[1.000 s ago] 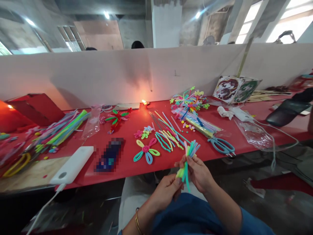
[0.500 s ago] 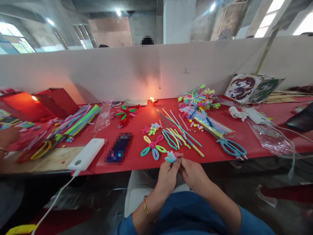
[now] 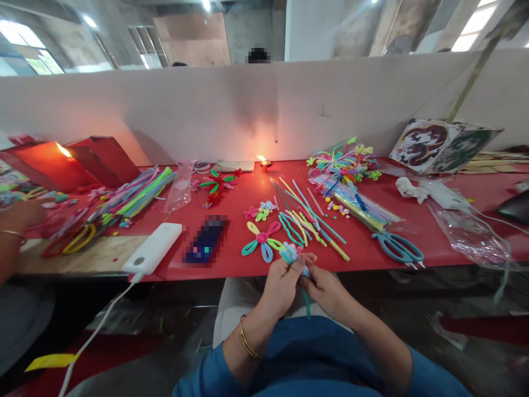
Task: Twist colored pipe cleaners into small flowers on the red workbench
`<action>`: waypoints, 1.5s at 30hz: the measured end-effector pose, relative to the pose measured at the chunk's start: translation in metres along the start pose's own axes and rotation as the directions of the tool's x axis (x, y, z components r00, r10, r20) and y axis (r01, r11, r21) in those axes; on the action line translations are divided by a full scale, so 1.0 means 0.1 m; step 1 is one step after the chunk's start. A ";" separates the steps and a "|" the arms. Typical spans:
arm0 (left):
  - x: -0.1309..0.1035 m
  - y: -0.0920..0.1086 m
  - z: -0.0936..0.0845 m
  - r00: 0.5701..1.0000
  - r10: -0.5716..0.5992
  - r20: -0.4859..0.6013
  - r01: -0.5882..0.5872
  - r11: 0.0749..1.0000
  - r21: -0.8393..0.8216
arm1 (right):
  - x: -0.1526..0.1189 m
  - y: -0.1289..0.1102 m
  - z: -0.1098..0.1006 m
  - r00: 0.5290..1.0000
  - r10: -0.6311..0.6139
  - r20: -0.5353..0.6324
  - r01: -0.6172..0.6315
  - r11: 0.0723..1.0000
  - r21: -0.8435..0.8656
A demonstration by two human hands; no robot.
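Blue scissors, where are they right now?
Head view, right of centre: the blue scissors lie near the front edge of the red table, by the bagged pipe cleaners, to the right of the right hand.

Table (image 3: 235,268): candle (image 3: 264,165) at back, before partition (image 3: 198,116). Flower (image 3: 262,238) nearer front; phone (image 3: 205,240) to its left, power bank (image 3: 152,249) left of phone, cord (image 3: 105,306) hanging over edge. Loose stems (image 3: 336,248) right of flower; packet (image 3: 357,205) beyond them, scissors (image 3: 400,249) at packet's near end. Stem bundle (image 3: 289,252) between left hand (image 3: 281,286) and right hand (image 3: 333,293), apparently partly over table's front edge.
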State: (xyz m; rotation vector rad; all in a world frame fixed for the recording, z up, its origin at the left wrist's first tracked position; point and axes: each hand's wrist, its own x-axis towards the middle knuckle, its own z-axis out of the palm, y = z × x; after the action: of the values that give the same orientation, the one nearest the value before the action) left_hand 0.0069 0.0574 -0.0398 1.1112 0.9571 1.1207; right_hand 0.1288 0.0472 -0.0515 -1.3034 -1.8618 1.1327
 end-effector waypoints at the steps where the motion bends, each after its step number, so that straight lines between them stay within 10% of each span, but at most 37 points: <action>1: 0.00 -0.01 0.01 0.998 -0.062 -0.020 0.060 0.995 -0.079 | 0.00 -0.02 0.01 0.999 0.016 0.031 -0.019 0.995 0.096; 6: 0.02 -0.02 -0.03 0.984 -0.172 -0.043 0.148 0.931 -0.333 | -0.04 -0.02 -0.03 0.982 0.146 0.116 -0.184 0.868 0.462; 13: 0.06 0.09 -0.21 0.983 -0.178 0.034 0.164 0.794 -0.585 | -0.10 0.10 -0.39 0.941 0.279 -0.189 -0.108 0.781 0.615; 18: -0.09 -0.01 -0.26 0.967 -0.199 0.158 0.207 0.978 -0.036 | -0.15 0.09 -0.41 0.938 0.296 -0.183 -0.130 0.786 0.605; 22: -0.21 -0.09 -0.25 0.914 -0.327 0.239 0.263 0.928 0.265 | -0.13 0.09 -0.34 0.951 0.266 -0.159 -0.135 0.817 0.561; 26: -0.25 -0.03 -0.24 0.876 -0.347 0.335 0.308 0.937 0.166 | -0.09 0.07 -0.32 0.962 0.245 -0.122 -0.146 0.836 0.529; 32: -0.17 0.07 -0.16 0.957 -0.107 0.271 0.183 0.945 -0.272 | -0.08 0.04 -0.21 0.972 0.219 -0.081 -0.157 0.870 0.468; 40: -0.10 0.09 -0.07 0.978 -0.163 0.132 0.204 0.888 -0.412 | -0.14 -0.19 -0.02 0.998 -0.014 0.058 0.007 0.993 0.116; 45: -0.09 0.15 -0.23 0.965 -0.117 0.233 0.247 0.698 -0.672 | -0.15 -0.08 -0.36 0.963 0.064 -0.261 -0.037 0.994 0.107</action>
State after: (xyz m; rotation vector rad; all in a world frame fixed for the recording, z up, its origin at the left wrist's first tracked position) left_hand -0.0196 0.0540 -0.0296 0.4569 0.4108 1.0619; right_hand 0.1602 0.0431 -0.0279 -1.3768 -1.5659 1.0094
